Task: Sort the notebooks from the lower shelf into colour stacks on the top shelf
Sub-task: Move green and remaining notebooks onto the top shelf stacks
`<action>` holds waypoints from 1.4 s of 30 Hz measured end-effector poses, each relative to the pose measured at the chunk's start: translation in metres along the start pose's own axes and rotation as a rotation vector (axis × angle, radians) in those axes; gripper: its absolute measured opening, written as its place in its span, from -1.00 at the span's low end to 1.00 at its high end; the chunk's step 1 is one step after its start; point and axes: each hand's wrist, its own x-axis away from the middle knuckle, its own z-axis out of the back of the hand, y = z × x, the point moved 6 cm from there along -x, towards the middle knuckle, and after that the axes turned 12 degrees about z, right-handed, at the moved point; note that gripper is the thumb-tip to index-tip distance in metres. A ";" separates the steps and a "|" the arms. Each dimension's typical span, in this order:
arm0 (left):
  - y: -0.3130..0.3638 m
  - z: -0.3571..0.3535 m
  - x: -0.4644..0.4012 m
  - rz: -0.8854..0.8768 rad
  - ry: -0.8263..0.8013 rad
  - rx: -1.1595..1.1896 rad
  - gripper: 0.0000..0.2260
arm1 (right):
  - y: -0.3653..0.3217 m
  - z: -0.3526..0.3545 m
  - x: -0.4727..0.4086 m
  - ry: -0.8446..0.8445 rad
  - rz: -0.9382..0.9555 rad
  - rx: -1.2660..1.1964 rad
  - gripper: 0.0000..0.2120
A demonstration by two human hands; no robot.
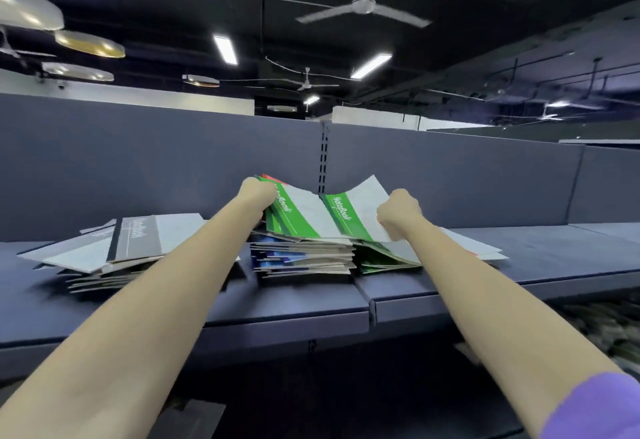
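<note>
Fingers of left hand (257,191) and right hand (398,211) curled tight, each gripping green notebooks (313,215) at frame centre, over blue stack (304,255) on top shelf (485,286). Risk: wrong-colour drop, loose covers sliding off.

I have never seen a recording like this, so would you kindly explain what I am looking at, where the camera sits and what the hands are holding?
There is no machine here: a person wears one wide-angle camera on the head, so you see both bare arms reaching forward from below. The surface is a dark top shelf in a shop-like room. On it lie stacks of notebooks: a grey stack on the left, a blue stack in the middle and a green stack beside it. The left hand grips a bundle of green notebooks with a red edge showing behind. The right hand pinches another green notebook above the green stack.
</note>
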 end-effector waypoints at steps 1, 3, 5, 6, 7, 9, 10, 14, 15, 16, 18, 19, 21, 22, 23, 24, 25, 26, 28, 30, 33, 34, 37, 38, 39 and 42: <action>-0.003 -0.001 -0.005 -0.010 0.016 -0.040 -0.90 | 0.009 0.000 0.001 -0.032 -0.014 0.076 -0.83; -0.008 -0.002 -0.010 -0.016 0.038 -0.114 -0.84 | 0.025 -0.008 0.002 -0.144 -0.019 0.212 -0.95; -0.010 -0.001 -0.016 -0.018 0.067 -0.140 -0.86 | 0.035 -0.016 0.004 -0.218 -0.011 0.331 -0.91; -0.012 -0.001 -0.017 -0.015 0.066 -0.157 -0.83 | 0.039 -0.021 0.003 -0.211 0.013 0.365 -0.83; -0.013 0.000 -0.017 -0.019 0.071 -0.177 -0.81 | 0.040 -0.022 0.003 -0.192 0.034 0.387 -0.74; -0.015 0.001 -0.020 -0.015 0.075 -0.192 -0.86 | 0.032 -0.027 -0.003 -0.134 0.106 0.335 -0.62; -0.016 0.002 -0.021 -0.007 0.076 -0.200 -0.88 | 0.025 -0.034 -0.004 -0.164 0.154 0.271 -0.60; -0.020 0.006 -0.023 0.024 0.068 -0.217 -0.80 | 0.003 -0.073 0.005 -0.404 0.365 0.243 -0.78; -0.023 0.005 -0.023 0.039 0.052 -0.209 -0.75 | 0.002 -0.074 0.006 -0.408 0.387 0.260 -0.81; -0.025 0.007 -0.023 0.050 0.044 -0.196 -0.72 | 0.003 -0.075 0.002 -0.401 0.376 0.208 -0.83; -0.028 0.009 -0.026 0.064 0.035 -0.168 -0.68 | 0.001 -0.071 -0.010 -0.368 0.269 -0.030 -0.79; -0.029 0.010 -0.028 0.068 0.031 -0.158 -0.67 | -0.002 -0.067 -0.015 -0.322 0.195 -0.199 -0.80; -0.030 0.010 -0.029 0.074 0.028 -0.152 -0.66 | -0.013 -0.061 -0.021 -0.228 0.063 -0.500 -0.83; -0.030 0.010 -0.030 0.072 0.033 -0.148 -0.65 | -0.022 -0.059 -0.020 -0.216 0.029 -0.594 -0.75; -0.031 0.010 -0.031 0.071 0.038 -0.148 -0.64 | -0.032 -0.060 -0.018 -0.244 0.026 -0.626 -0.66; -0.031 0.010 -0.033 0.075 0.048 -0.150 -0.61 | -0.041 -0.063 -0.015 -0.287 0.045 -0.591 -0.58; -0.031 0.009 -0.034 0.071 0.061 -0.149 -0.59 | -0.047 -0.069 -0.012 -0.329 0.076 -0.512 -0.50; -0.031 0.009 -0.035 0.065 0.071 -0.148 -0.56 | -0.051 -0.076 -0.010 -0.355 0.101 -0.435 -0.45; -0.030 0.007 -0.034 0.053 0.088 -0.156 -0.52 | -0.048 -0.088 -0.010 -0.331 0.089 -0.438 -0.44; -0.030 0.007 -0.035 0.046 0.104 -0.164 -0.51 | -0.037 -0.094 -0.012 -0.269 0.029 -0.565 -0.49; -0.029 0.006 -0.036 0.058 0.116 -0.185 -0.54 | -0.027 -0.092 -0.012 -0.232 0.016 -0.655 -0.52; -0.029 0.007 -0.035 0.064 0.116 -0.196 -0.55 | -0.026 -0.090 -0.012 -0.230 0.033 -0.655 -0.51; -0.028 0.007 -0.032 0.070 0.123 -0.228 -0.61 | -0.025 -0.082 -0.014 -0.199 0.083 -0.593 -0.47; -0.028 0.007 -0.031 0.074 0.127 -0.235 -0.64 | -0.024 -0.079 -0.016 -0.184 0.099 -0.551 -0.46; -0.028 0.007 -0.031 0.081 0.127 -0.238 -0.66 | -0.022 -0.074 -0.016 -0.168 0.115 -0.502 -0.45; -0.029 0.008 -0.031 0.087 0.120 -0.222 -0.74 | -0.010 -0.061 -0.016 -0.112 0.143 -0.321 -0.53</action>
